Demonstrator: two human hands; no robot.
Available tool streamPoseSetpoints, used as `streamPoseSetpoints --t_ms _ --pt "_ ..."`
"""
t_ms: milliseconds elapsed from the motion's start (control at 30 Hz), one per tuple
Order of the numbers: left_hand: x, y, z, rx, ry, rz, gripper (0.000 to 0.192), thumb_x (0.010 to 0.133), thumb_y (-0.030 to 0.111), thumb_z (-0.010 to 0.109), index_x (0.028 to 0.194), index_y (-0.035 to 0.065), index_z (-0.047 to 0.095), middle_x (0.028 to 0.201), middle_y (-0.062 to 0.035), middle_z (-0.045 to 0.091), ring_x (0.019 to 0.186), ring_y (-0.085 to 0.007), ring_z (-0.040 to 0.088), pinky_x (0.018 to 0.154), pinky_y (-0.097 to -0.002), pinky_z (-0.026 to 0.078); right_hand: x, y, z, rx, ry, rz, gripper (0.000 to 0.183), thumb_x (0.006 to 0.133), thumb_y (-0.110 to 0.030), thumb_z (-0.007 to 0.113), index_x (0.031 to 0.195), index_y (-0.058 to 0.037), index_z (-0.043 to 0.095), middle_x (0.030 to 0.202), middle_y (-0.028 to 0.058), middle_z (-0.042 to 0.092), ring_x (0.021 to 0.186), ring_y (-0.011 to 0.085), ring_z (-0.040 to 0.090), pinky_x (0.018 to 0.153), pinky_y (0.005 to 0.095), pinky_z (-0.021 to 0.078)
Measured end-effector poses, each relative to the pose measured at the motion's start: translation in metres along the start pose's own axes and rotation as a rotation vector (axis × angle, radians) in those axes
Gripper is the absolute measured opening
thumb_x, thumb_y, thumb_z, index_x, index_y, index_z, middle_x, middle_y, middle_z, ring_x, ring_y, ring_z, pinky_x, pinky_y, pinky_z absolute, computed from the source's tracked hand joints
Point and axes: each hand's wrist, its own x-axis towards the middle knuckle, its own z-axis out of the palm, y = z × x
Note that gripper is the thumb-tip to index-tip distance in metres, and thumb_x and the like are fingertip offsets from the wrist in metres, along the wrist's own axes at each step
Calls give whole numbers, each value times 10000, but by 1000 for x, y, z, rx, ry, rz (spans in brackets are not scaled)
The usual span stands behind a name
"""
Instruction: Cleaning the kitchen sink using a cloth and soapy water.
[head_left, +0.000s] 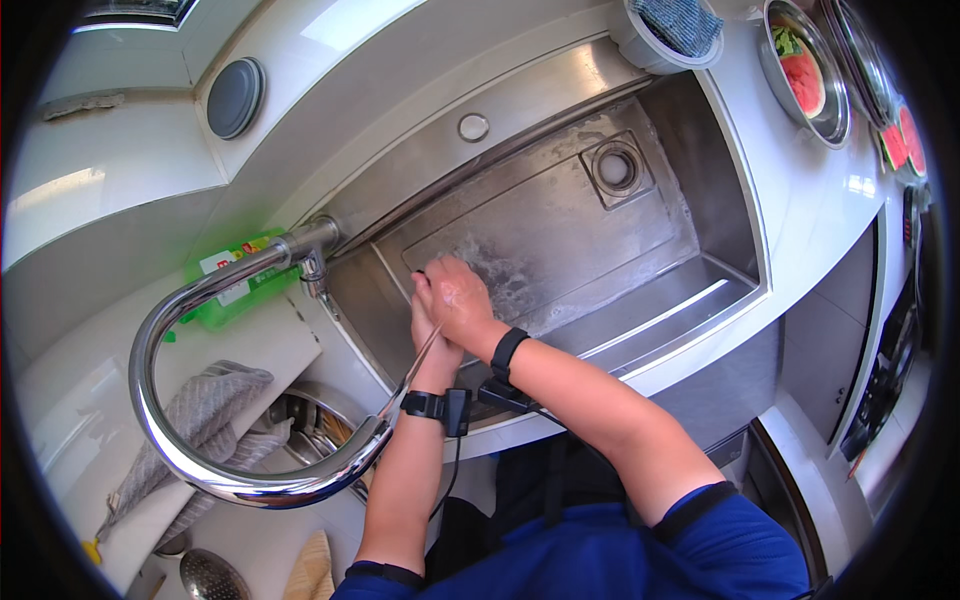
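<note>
My right hand (463, 298) lies wet over my left hand (422, 319), the two pressed together above the left part of a stainless steel sink (540, 217). A thin stream of water (420, 360) runs onto them from the curved chrome faucet (142, 360). The right hand covers most of the left palm and fingers. Whether anything is between the hands cannot be seen, though a small dark spot shows near the left fingertips. Water splashes on the sink floor just beyond them. Each wrist wears a black strap with a small device and cable.
The sink drain (616, 169) is at the far right. A green bottle (240, 281) lies behind the faucet. A grey striped cloth (210, 412) hangs at left near a metal basin (307, 420). A blue cloth (679, 26) tops a container; a steel bowl (772, 45) holds watermelon (804, 79).
</note>
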Motion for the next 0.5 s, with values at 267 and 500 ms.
streamPoseSetpoints --t_ms 267,500 --pt "5 10 6 -259 -99 -99 401 1011 356 488 1278 59 513 1223 -85 589 1081 -256 595 946 -408 484 7 10 1 97 306 -210 282 925 -232 540 1070 -9 635 1122 225 616 993 409 592 859 467 488" --pt "-3 11 49 1216 -24 835 531 750 62 694 1253 17 529 1184 -119 552 1107 -251 543 1004 -358 421 11 54 -27 1287 -58 1048 411 1011 -460 476 1096 -85 622 1006 68 648 908 216 611 782 396 510"
